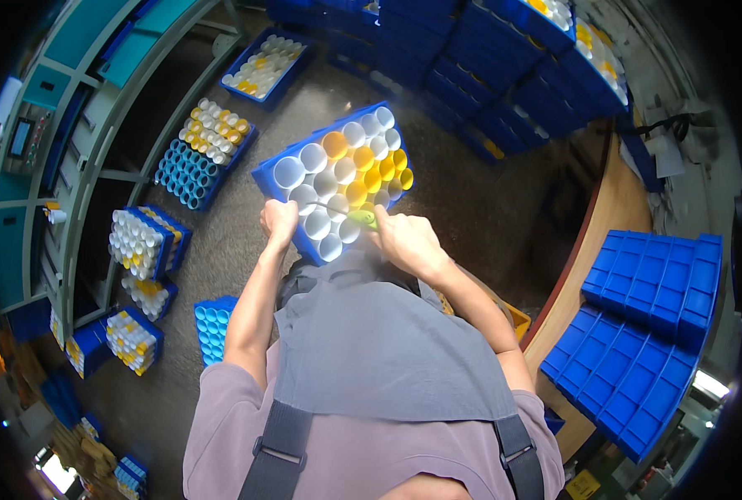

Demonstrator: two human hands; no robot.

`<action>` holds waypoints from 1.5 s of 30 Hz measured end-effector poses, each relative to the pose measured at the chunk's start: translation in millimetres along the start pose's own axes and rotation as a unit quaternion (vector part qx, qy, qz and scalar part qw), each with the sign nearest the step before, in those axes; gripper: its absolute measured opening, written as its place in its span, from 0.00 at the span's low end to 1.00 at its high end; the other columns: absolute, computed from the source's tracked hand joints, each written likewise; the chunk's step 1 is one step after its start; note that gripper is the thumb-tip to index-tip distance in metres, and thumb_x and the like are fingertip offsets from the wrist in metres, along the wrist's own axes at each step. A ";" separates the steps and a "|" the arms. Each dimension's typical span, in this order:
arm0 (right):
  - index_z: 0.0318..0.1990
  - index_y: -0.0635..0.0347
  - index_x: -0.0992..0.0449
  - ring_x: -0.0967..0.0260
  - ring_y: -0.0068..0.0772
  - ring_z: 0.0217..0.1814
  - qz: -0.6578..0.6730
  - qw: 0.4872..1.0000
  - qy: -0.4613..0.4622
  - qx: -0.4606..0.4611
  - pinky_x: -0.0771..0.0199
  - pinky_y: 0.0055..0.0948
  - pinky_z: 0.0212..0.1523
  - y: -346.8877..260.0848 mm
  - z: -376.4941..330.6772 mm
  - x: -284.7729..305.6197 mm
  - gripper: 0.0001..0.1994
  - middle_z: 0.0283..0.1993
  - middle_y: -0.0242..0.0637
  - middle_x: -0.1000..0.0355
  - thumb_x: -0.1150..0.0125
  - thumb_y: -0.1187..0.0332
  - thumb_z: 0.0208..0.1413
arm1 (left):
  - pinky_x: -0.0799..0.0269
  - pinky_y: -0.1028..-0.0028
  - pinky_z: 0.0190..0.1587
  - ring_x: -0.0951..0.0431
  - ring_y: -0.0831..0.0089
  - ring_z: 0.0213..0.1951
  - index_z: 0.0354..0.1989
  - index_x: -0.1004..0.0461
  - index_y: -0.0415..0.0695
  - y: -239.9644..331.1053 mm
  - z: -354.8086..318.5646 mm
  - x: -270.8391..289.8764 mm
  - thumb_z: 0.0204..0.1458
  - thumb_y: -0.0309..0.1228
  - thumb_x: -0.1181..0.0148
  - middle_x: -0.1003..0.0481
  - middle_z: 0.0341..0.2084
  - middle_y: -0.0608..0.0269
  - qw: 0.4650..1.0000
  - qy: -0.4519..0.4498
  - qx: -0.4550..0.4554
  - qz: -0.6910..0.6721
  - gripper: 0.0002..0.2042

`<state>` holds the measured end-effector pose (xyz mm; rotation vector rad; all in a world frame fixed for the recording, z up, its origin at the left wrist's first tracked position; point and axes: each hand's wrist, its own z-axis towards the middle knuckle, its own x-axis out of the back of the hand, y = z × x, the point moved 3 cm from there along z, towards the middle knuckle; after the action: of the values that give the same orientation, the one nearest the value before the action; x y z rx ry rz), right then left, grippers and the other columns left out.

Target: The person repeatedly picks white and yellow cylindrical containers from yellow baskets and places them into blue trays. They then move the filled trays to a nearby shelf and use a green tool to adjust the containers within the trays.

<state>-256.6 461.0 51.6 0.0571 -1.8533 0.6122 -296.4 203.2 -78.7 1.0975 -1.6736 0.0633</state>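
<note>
In front of me a tilted blue crate (pixel 264 177) holds rows of round, open-topped cylinders, white ones (pixel 323 182) and yellow ones (pixel 363 158). My left hand (pixel 279 220) is closed at the crate's left rim and appears to grip it; its fingertips are partly hidden. A tool with a green handle (pixel 363 219) and a thin metal shaft sits in my right hand (pixel 410 243), whose fingers wrap round the handle. The shaft points left across the near cylinders, its tip by a white one near my left hand. Whether the tip touches it I cannot tell.
Blue crates of white and yellow cylinders (pixel 264 68) stand on the floor to the left, one with light-blue cylinders (pixel 189 173). Stacked blue crates (pixel 479 67) rise at the far side. On my right, blue crates (pixel 650 279) stand by a wooden table edge (pixel 584 250). Teal machinery (pixel 17 229) lines the left.
</note>
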 end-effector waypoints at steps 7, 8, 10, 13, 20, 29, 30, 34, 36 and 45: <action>0.42 0.64 0.33 0.23 0.50 0.28 0.008 0.997 0.032 -0.072 0.24 0.45 0.29 24.4 15.0 -0.1 0.17 0.25 0.48 0.24 0.43 0.57 0.60 | 0.27 0.57 0.50 0.19 0.45 0.44 0.31 0.20 0.30 -11.8 9.3 8.8 0.44 0.36 0.39 0.20 0.34 0.35 0.998 -0.036 0.036 -0.042 0.17; 0.43 0.65 0.33 0.23 0.51 0.29 0.017 0.996 0.037 -0.075 0.24 0.46 0.30 28.4 16.5 3.9 0.17 0.26 0.49 0.24 0.44 0.57 0.61 | 0.27 0.58 0.49 0.18 0.47 0.42 0.31 0.20 0.29 -11.8 8.6 11.4 0.44 0.36 0.38 0.20 0.33 0.36 0.999 -0.021 0.019 -0.042 0.17; 0.45 0.65 0.33 0.23 0.53 0.32 0.021 0.995 0.020 -0.099 0.24 0.47 0.32 39.2 17.9 11.9 0.17 0.28 0.51 0.24 0.45 0.58 0.62 | 0.27 0.59 0.47 0.18 0.48 0.41 0.30 0.20 0.29 -13.0 7.9 15.1 0.44 0.36 0.38 0.20 0.32 0.37 0.998 -0.022 0.019 -0.059 0.17; 0.46 0.64 0.32 0.23 0.56 0.34 0.033 0.988 0.032 -0.148 0.24 0.49 0.36 59.2 17.2 25.6 0.19 0.31 0.54 0.23 0.46 0.54 0.63 | 0.26 0.60 0.44 0.17 0.53 0.39 0.30 0.20 0.28 -15.3 8.1 18.0 0.44 0.36 0.37 0.19 0.29 0.39 0.997 -0.021 0.013 -0.079 0.17; 0.43 0.63 0.30 0.23 0.56 0.36 0.001 0.970 0.080 -0.230 0.24 0.50 0.38 118.7 32.2 52.9 0.19 0.32 0.55 0.23 0.47 0.53 0.64 | 0.27 0.64 0.39 0.18 0.65 0.33 0.31 0.20 0.29 -37.9 20.9 11.4 0.45 0.37 0.34 0.19 0.27 0.47 0.991 -0.019 -0.022 -0.132 0.18; 0.46 0.62 0.29 0.23 0.52 0.44 -0.026 0.952 -0.002 -0.305 0.25 0.47 0.46 152.7 15.1 64.5 0.21 0.38 0.52 0.21 0.48 0.50 0.64 | 0.29 0.69 0.37 0.23 0.75 0.32 0.34 0.19 0.31 -56.9 30.3 5.3 0.47 0.33 0.34 0.19 0.29 0.58 0.966 -0.068 -0.053 -0.242 0.14; 0.46 0.62 0.29 0.23 0.53 0.43 -0.013 0.959 0.013 -0.284 0.25 0.48 0.45 150.1 11.9 63.5 0.21 0.38 0.52 0.21 0.48 0.50 0.64 | 0.29 0.69 0.38 0.23 0.75 0.33 0.35 0.19 0.31 -56.1 29.7 5.8 0.47 0.33 0.34 0.19 0.29 0.58 0.964 -0.071 -0.053 -0.250 0.15; 0.45 0.62 0.29 0.23 0.55 0.39 -0.003 0.970 0.025 -0.243 0.24 0.50 0.41 137.2 4.4 51.7 0.21 0.36 0.53 0.22 0.48 0.50 0.64 | 0.29 0.70 0.39 0.22 0.75 0.34 0.37 0.19 0.31 -51.7 28.4 4.9 0.47 0.34 0.34 0.19 0.31 0.58 0.963 -0.079 -0.036 -0.255 0.16; 0.44 0.63 0.30 0.23 0.56 0.39 0.010 0.973 0.020 -0.230 0.24 0.50 0.40 129.9 4.3 43.7 0.21 0.35 0.54 0.22 0.48 0.51 0.64 | 0.29 0.69 0.39 0.22 0.74 0.34 0.37 0.19 0.31 -50.1 29.2 4.4 0.47 0.34 0.34 0.19 0.31 0.58 0.969 -0.077 -0.027 -0.235 0.16; 0.41 0.67 0.29 0.23 0.51 0.32 0.018 0.986 0.012 -0.165 0.23 0.44 0.34 98.9 3.2 16.0 0.18 0.30 0.53 0.23 0.43 0.56 0.62 | 0.29 0.66 0.38 0.22 0.70 0.31 0.33 0.19 0.30 -49.3 36.5 -0.8 0.44 0.37 0.34 0.19 0.26 0.55 0.981 -0.063 -0.011 -0.182 0.18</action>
<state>-297.9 549.1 27.5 -0.2016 -1.9128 0.3223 -289.8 156.0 -117.2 1.3977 -1.5534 -0.2646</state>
